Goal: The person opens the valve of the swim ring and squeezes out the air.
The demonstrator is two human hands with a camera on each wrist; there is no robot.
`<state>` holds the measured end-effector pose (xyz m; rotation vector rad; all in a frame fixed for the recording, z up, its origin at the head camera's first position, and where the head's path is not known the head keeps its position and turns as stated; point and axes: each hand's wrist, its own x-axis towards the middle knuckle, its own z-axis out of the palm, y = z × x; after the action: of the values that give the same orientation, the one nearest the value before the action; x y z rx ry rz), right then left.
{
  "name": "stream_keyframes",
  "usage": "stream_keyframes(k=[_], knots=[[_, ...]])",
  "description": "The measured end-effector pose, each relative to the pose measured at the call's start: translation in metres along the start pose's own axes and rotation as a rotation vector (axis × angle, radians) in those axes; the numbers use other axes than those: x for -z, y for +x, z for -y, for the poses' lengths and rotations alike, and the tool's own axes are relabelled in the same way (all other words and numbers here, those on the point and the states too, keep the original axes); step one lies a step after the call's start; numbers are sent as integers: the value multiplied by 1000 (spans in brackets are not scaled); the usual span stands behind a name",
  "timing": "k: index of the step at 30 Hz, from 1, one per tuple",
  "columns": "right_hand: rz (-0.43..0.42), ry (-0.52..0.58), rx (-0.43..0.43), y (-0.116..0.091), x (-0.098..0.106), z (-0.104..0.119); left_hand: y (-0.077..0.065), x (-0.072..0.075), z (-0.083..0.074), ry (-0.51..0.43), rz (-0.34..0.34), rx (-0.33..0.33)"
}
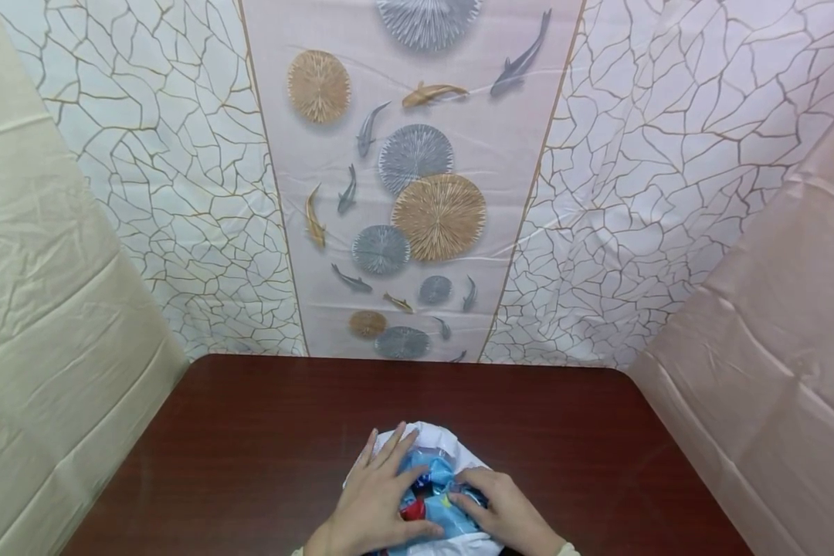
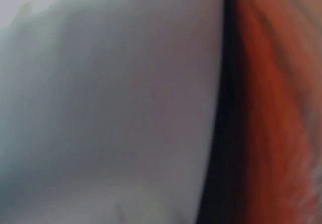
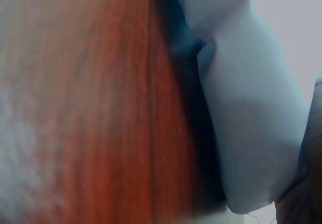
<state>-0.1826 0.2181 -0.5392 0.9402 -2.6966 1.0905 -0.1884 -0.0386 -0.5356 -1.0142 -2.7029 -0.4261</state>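
A white bag [image 1: 436,439] lies near the table's front edge with its mouth open upward. Inside show shiny blue packets [image 1: 452,516] and a small red piece [image 1: 413,510]; their kind cannot be made out. My left hand [image 1: 367,502] lies spread over the bag's left side, fingers fairly straight, thumb across the contents. On the right, my right hand [image 1: 510,510] pinches a dark blue shiny wrapper [image 1: 474,494] between thumb and forefinger. The left wrist view is filled by the blurred white bag [image 2: 110,103]. In the right wrist view, the bag's rounded side [image 3: 254,108] shows close up.
A dark red-brown wooden table [image 1: 264,432] extends around the bag. Behind it hangs a patterned cloth [image 1: 403,293] with fish and round motifs. Beige cloth walls [image 1: 62,347] stand along the left and right sides.
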Motion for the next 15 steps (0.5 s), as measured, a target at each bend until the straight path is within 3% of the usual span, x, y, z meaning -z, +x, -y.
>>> stream_keyframes(k=[5,15], knots=[[-34,2,30,-1,-5,0,0,-4,1,-143,130,60],[-111,-11,104,2,-13,-5,5,-6,0,-146,121,67]])
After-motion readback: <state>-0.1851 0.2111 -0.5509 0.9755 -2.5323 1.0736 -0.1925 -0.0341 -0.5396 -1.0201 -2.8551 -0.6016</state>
